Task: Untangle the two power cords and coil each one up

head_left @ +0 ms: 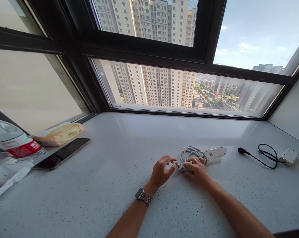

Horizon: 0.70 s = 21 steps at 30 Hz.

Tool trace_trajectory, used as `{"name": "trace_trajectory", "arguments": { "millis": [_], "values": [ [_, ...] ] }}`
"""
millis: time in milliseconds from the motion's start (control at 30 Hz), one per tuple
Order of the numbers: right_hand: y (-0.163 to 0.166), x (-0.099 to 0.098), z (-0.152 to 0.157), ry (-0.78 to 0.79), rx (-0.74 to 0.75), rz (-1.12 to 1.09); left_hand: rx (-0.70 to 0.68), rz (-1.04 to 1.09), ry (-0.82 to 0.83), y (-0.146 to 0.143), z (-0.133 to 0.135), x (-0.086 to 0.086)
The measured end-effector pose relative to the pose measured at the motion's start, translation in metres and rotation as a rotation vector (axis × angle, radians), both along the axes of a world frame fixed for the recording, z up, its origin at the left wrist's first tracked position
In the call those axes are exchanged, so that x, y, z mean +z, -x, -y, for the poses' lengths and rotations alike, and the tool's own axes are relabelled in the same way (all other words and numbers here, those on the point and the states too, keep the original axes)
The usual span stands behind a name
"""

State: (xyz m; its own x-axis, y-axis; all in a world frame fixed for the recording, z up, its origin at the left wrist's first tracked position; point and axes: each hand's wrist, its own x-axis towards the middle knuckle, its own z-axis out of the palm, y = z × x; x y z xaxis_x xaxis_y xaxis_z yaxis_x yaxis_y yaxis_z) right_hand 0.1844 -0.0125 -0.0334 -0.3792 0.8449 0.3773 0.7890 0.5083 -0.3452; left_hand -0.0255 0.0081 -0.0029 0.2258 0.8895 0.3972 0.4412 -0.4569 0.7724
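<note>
A white power strip (215, 153) lies on the grey speckled sill (119, 185), its grey-white cable (190, 152) coiled in loops beside it. My right hand (197, 170) rests on the near end of the coil, fingers closed over the cable and its plug. My left hand (161, 171), with a metal watch on the wrist, is just left of it, fingertips pinching at the plug end (178, 165). Most of the plug is hidden under my fingers.
At the left edge stand a water bottle with a red label (14, 145), a snack packet (60, 134), a dark phone (62, 152) and white wrapping (6, 177). A white adapter (288, 156) with a black cord (263, 155) lies far right. The window frame (184, 114) bounds the back.
</note>
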Motion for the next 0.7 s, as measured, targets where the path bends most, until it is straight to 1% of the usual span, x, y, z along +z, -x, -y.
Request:
{"name": "trace_trajectory", "arguments": {
  "millis": [67, 133, 167, 233, 367, 400, 467, 500, 533, 567, 600, 633, 667, 700],
  "values": [
    [-0.013, 0.0, -0.005, 0.021, 0.05, -0.017, 0.155, -0.085, -0.017, -0.002, 0.001, 0.001],
    [-0.033, 0.0, -0.013, 0.049, 0.089, -0.01, 0.265, -0.151, -0.003, -0.001, 0.001, 0.001],
    [-0.045, 0.0, -0.019, 0.061, 0.083, -0.003, 0.296, -0.169, 0.004, 0.0, 0.001, 0.001],
    [-0.075, 0.001, -0.031, 0.083, -0.006, 0.019, 0.325, -0.182, 0.007, 0.002, -0.001, 0.0],
    [-0.149, 0.01, -0.057, 0.082, -0.335, 0.052, 0.323, -0.197, 0.015, 0.002, -0.003, -0.002],
    [-0.167, 0.014, -0.061, 0.075, -0.444, 0.058, 0.316, -0.202, 0.017, 0.001, -0.003, -0.003],
    [-0.197, 0.022, -0.065, 0.008, -0.765, 0.008, 0.303, -0.206, 0.017, -0.002, -0.004, -0.006],
    [-0.207, 0.026, -0.065, -0.018, -0.864, -0.009, 0.296, -0.207, 0.014, -0.004, -0.004, -0.007],
    [-0.21, 0.029, -0.063, -0.054, -0.934, -0.029, 0.284, -0.209, 0.006, -0.006, -0.004, -0.008],
    [-0.208, 0.032, -0.06, -0.091, -0.948, -0.06, 0.262, -0.21, -0.006, -0.009, -0.004, -0.009],
    [-0.199, 0.034, -0.055, -0.112, -0.915, -0.106, 0.228, -0.21, -0.021, -0.013, -0.004, -0.01],
    [-0.183, 0.035, -0.048, -0.129, -0.837, -0.195, 0.181, -0.205, -0.04, -0.016, -0.003, -0.011],
    [-0.161, 0.035, -0.041, -0.094, -0.721, -0.333, 0.127, -0.194, -0.063, -0.021, -0.001, -0.011],
    [-0.135, 0.034, -0.032, 0.008, -0.608, -0.486, 0.075, -0.18, -0.095, -0.025, 0.001, -0.01]
  ]
}}
